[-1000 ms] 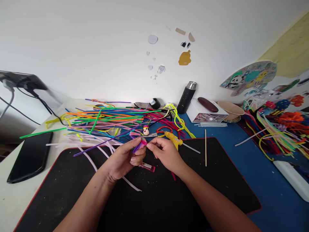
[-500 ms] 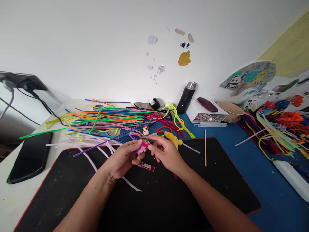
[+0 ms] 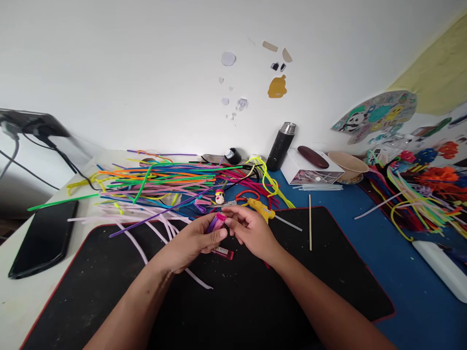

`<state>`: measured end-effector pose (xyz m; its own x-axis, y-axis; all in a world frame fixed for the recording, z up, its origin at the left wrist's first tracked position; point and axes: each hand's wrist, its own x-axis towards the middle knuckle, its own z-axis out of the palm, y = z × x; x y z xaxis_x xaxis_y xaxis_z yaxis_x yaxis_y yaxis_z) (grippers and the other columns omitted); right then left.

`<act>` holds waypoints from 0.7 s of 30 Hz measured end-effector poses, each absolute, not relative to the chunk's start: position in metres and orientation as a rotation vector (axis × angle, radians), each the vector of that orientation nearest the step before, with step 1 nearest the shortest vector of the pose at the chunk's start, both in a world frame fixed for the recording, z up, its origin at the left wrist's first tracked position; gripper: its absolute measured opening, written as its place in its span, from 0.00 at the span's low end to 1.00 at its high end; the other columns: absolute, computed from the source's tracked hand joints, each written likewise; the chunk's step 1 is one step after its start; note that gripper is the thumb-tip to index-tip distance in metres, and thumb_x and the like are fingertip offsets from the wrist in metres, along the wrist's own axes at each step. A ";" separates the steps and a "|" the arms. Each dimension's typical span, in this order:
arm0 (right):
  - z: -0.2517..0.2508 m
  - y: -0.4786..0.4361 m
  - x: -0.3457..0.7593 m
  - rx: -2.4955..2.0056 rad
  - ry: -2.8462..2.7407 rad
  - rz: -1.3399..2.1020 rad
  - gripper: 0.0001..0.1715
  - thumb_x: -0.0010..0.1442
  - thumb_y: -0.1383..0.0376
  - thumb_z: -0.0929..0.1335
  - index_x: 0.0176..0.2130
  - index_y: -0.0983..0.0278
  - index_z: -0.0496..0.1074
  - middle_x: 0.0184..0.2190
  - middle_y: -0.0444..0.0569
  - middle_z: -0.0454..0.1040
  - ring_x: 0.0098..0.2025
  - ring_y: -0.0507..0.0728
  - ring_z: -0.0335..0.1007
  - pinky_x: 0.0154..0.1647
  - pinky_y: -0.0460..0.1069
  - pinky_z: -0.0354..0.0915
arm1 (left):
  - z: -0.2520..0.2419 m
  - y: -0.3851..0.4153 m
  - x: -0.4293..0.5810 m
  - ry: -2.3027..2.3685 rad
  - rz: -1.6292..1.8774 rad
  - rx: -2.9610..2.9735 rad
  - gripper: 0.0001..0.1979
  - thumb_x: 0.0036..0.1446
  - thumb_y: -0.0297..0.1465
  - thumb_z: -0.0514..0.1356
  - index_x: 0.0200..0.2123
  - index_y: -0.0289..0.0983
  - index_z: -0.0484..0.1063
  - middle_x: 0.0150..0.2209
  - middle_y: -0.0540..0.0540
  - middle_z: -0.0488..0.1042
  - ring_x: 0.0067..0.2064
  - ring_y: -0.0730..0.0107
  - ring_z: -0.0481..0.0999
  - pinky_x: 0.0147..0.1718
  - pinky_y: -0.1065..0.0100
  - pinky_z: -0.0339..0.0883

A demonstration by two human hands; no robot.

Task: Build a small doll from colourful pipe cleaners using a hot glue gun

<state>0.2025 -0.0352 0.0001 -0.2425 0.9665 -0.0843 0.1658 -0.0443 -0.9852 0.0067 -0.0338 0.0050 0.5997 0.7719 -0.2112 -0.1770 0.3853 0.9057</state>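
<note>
Both my hands meet over the far part of a black mat (image 3: 233,301). My left hand (image 3: 189,243) is closed around a small purple and pink pipe-cleaner piece (image 3: 216,222), thumb pressed along it. My right hand (image 3: 251,232) pinches the pink tip of the same piece with its fingertips. A small red tube (image 3: 222,252) lies on the mat just under the hands. Just beyond them lie a yellow glue gun (image 3: 263,209), red-handled scissors (image 3: 241,198) and a tiny white figurine (image 3: 219,197).
A big heap of coloured pipe cleaners (image 3: 160,182) spreads behind the mat to the left. A dark phone (image 3: 44,238) lies at the left edge. A black flask (image 3: 280,146), a white box (image 3: 314,170), a bowl (image 3: 349,166) and a wooden stick (image 3: 310,221) are at the right.
My hands turned the small purple and pink piece; its purple side now faces me, and my left thumb has slid up along it. The hands stayed in the same spot.
</note>
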 end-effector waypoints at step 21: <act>-0.007 -0.033 0.203 -1.291 -1.568 1.134 0.11 0.68 0.56 0.71 0.44 0.60 0.78 0.23 0.39 0.70 0.23 0.51 0.63 0.24 0.47 0.59 | 0.002 -0.035 0.012 0.719 0.721 0.972 0.22 0.64 0.47 0.67 0.36 0.40 0.60 0.27 0.57 0.62 0.23 0.80 0.54 0.23 0.70 0.44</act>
